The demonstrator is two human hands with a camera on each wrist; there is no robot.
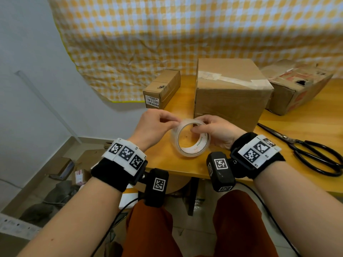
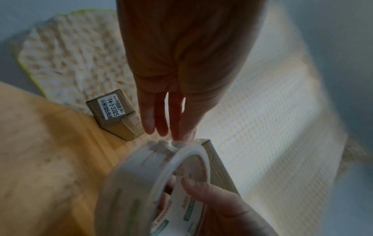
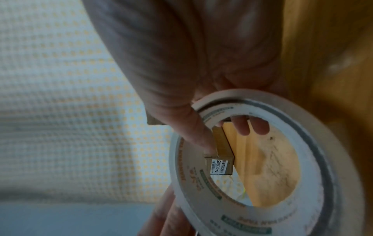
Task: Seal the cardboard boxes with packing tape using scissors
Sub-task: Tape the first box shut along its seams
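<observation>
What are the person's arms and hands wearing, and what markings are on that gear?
Both forearms are bare, no sleeves. Each wrist has a black wristband carrying a white plate of black square codes; the right one matches. A black camera block with a code tag hangs under each wrist, with thin black cables trailing down.

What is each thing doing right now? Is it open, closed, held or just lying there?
Tape roll: held up, right hand gripping it.
Left hand: pinching at the roll's edge.
Scissors: closed, lying on the table.
Big box: closed, taped.
Small box: closed.
Far right box: flaps open, torn.
</observation>
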